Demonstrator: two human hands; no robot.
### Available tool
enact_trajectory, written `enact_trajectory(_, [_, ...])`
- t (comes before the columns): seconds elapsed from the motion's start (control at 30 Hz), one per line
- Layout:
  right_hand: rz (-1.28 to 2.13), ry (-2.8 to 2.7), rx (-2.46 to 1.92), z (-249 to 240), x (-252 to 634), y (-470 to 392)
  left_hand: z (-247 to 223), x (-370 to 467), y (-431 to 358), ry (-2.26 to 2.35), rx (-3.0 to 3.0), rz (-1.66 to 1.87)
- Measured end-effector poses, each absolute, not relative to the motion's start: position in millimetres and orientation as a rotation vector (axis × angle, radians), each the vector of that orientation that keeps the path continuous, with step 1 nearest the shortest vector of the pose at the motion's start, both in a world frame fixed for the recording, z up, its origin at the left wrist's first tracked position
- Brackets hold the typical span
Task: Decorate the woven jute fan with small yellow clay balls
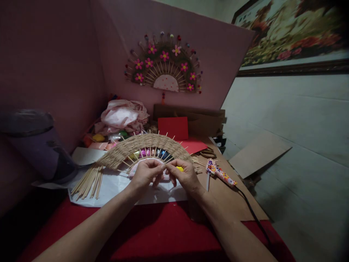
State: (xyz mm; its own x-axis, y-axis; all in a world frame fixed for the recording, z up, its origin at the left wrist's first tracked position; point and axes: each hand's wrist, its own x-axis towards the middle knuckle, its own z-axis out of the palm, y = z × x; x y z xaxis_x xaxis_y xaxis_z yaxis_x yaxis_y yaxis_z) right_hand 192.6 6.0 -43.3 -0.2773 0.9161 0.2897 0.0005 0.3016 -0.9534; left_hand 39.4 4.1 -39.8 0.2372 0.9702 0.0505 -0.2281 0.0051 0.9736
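My left hand [148,171] and my right hand [185,175] meet fingertip to fingertip in front of a half-round fan [148,140] of woven twine and thin sticks. Both are closed in a pinch; whatever lies between the fingers is too small to make out. A small yellow piece [180,169] shows by my right hand's knuckles, and I cannot tell whether it touches the hand. Shiny coloured balls [148,152] are visible in the gaps between the fan's sticks. The pale base of the fan is partly hidden behind my hands.
Loose sticks [89,182] lie at the left on a white sheet [114,189]. A flower-patterned glue gun [220,173] with a black cord rests on brown cardboard [231,202] at right. Behind are red card [173,128] and bundled cloth [122,116]. A finished-looking fan [165,67] hangs above.
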Motion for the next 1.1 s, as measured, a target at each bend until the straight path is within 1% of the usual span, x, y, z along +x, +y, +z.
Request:
enact_trajectory(0.2, [1.259,-1.409,-0.869,-42.2,189.1,5.7,-38.9,44.3,-0.7,0.931,1.275,1.238])
enact_trajectory(0.37, [1.320,-1.372,-0.801,-40.7,188.1,5.1,-39.3,43.4,0.0,0.858,1.234,1.227])
enact_trajectory(0.63, [1.300,-1.345,-0.852,-41.4,186.9,4.4,-39.1,44.2,-0.1,0.899,1.243,1.240])
enact_trajectory(0.83, [1.369,-1.329,-0.777,-43.8,187.0,6.7,-40.3,43.0,1.2,0.855,1.229,1.219])
enact_trajectory(0.97, [1.357,-1.365,-0.800,-44.0,187.8,7.0,-37.2,43.5,-0.3,0.910,1.271,1.258])
enact_trajectory(1.1, [1.372,-1.288,-0.808,-44.8,185.9,6.5,-39.0,43.9,0.2,0.896,1.266,1.239])
